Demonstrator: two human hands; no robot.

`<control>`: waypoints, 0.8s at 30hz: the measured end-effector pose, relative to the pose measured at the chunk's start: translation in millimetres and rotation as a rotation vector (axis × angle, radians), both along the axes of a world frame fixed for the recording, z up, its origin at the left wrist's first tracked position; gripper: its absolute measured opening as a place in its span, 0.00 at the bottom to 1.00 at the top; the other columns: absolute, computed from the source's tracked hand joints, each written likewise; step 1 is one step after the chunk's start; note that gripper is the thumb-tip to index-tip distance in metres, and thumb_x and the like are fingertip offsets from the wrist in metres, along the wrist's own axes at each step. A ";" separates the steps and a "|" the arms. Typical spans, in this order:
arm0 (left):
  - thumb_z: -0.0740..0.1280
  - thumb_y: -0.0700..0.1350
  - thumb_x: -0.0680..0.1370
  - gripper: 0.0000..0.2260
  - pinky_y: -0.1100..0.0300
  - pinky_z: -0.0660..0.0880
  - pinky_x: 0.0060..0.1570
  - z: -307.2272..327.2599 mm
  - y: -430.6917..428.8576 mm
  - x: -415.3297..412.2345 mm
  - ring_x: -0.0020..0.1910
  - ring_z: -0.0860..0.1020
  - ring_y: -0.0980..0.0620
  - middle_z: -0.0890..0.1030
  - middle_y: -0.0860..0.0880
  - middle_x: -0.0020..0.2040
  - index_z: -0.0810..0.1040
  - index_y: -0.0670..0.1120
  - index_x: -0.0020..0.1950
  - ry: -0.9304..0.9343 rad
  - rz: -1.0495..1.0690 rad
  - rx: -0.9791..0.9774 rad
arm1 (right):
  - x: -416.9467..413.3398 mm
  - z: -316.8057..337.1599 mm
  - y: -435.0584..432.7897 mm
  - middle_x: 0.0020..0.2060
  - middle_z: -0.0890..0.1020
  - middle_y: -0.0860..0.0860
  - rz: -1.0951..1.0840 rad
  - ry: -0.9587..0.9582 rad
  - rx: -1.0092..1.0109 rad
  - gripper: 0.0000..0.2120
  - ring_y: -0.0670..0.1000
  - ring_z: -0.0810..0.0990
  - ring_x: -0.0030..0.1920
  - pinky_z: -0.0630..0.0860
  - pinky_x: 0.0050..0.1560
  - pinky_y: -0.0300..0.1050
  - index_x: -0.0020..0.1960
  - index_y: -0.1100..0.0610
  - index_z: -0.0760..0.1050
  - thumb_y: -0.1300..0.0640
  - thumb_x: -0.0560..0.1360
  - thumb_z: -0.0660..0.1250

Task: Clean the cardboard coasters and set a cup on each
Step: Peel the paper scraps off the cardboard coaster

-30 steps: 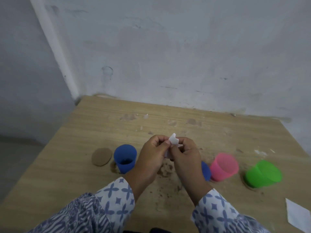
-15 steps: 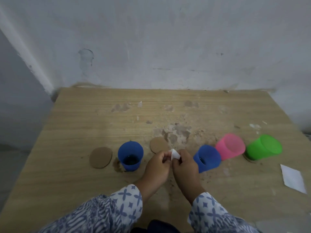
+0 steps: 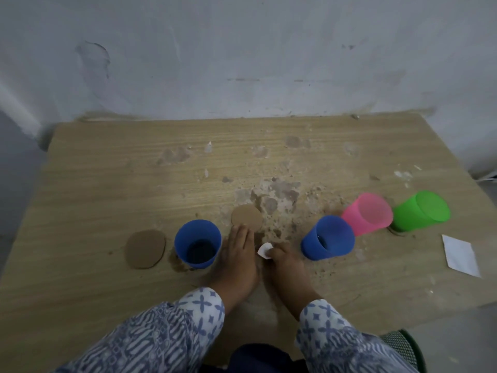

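Note:
Two round brown cardboard coasters lie bare on the wooden table: one at the left, one in the middle. My left hand lies flat, its straight fingertips touching the middle coaster's near edge. My right hand pinches a small folded white wipe just right of that coaster. A blue cup stands between the coasters on a mostly hidden coaster. Further right stand another blue cup, a pink cup and a green cup.
Worn, flaking patches and crumbs cover the table's middle, behind and around the middle coaster. A white square packet lies near the right edge. A grey wall runs along the table's back. A green-rimmed object shows at the lower right, beside the table.
My hands have come down from holding the wipe together in the air. The left hand has let go and now rests on the middle coaster; the right hand keeps the wipe.

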State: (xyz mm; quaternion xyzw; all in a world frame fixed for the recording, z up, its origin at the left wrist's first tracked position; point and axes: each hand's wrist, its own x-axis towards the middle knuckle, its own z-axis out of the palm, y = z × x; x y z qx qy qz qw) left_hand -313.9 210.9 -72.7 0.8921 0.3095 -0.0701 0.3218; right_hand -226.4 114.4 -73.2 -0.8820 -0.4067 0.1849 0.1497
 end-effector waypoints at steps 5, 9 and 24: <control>0.52 0.40 0.80 0.28 0.57 0.37 0.74 -9.8 0.6 -2.1 0.76 0.37 0.52 0.40 0.49 0.78 0.42 0.45 0.78 -0.069 0.027 0.029 | 23.4 0.1 34.7 0.59 0.74 0.56 -0.076 0.016 0.011 0.15 0.56 0.72 0.59 0.65 0.57 0.41 0.63 0.57 0.73 0.61 0.78 0.59; 0.51 0.41 0.81 0.28 0.57 0.35 0.73 -11.3 0.0 -5.2 0.76 0.35 0.52 0.38 0.50 0.78 0.41 0.45 0.78 -0.068 0.025 0.021 | 19.7 -1.2 35.4 0.59 0.74 0.58 0.033 -0.023 -0.026 0.16 0.58 0.71 0.59 0.66 0.58 0.45 0.65 0.58 0.71 0.58 0.78 0.58; 0.48 0.44 0.82 0.28 0.57 0.33 0.71 -10.7 -6.6 -15.1 0.74 0.31 0.50 0.32 0.47 0.76 0.36 0.43 0.77 0.046 0.031 0.045 | 6.1 -0.7 23.4 0.47 0.79 0.54 0.090 -0.088 0.086 0.10 0.57 0.76 0.49 0.73 0.51 0.46 0.55 0.58 0.79 0.60 0.77 0.62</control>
